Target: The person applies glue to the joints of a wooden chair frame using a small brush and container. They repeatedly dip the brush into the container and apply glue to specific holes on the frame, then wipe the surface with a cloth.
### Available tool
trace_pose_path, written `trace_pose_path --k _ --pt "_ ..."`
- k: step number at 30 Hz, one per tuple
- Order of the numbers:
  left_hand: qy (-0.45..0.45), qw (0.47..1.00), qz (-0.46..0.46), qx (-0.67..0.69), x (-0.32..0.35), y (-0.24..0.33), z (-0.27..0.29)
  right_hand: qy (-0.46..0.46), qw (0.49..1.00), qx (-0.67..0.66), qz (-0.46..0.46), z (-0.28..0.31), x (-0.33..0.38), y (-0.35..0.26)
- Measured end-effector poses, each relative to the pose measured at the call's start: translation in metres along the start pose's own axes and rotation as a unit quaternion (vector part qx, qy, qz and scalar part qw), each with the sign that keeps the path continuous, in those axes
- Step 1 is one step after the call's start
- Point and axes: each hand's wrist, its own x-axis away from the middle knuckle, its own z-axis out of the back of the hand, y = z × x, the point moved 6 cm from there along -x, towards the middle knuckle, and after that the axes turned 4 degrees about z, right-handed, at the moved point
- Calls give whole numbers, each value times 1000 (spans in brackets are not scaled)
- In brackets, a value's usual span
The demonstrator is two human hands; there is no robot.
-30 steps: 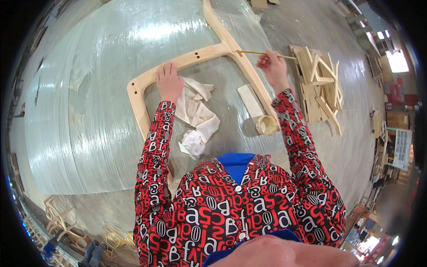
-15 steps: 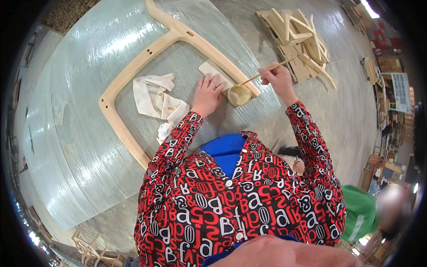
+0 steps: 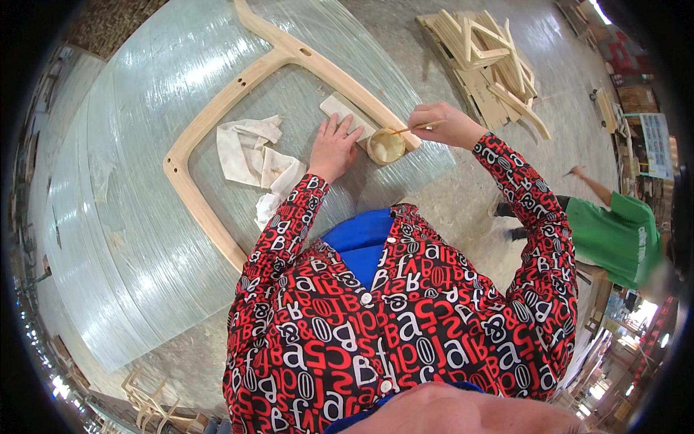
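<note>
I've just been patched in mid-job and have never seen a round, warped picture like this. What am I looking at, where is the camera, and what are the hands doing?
There is no machine here: a person in a red patterned shirt works with bare hands. The single picture comes from a wide fisheye camera worn on the head, looking down, so straight edges bend near the rim.

The left hand rests flat on the plastic-covered table, fingers touching a small flat wooden block. The right hand pinches a thin stick or brush whose tip reaches over a small round cup of yellowish liquid. A curved wooden frame lies on the table around crumpled white rags. On the floor are stacked wooden parts, and another person in a green shirt is at the right.
</note>
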Motion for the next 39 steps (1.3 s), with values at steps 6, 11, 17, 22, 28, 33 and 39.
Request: trace_pose_path --k 6,11,17,22,28,33,39 --pt "1 1000 7 -13 1 -1 0 -55 998 3 30 0 -4 -13" --pt "3 1000 9 -16 3 -4 1 -101 994 23 47 2 -7 -22" --pt "-24 999 38 -28 14 -18 6 23 995 -86 33 22 -23 -36" --pt "-13 997 78 -10 32 -36 24 209 907 -353 -90 29 -52 0" --pt "153 915 362 -92 148 -151 118 320 863 -386 -58 26 -127 23" --pt "120 715 654 -217 307 -173 161 339 870 -356 -43 13 -181 43" --pt "158 746 617 -192 340 -131 148 313 943 -109 -4 18 -206 24"
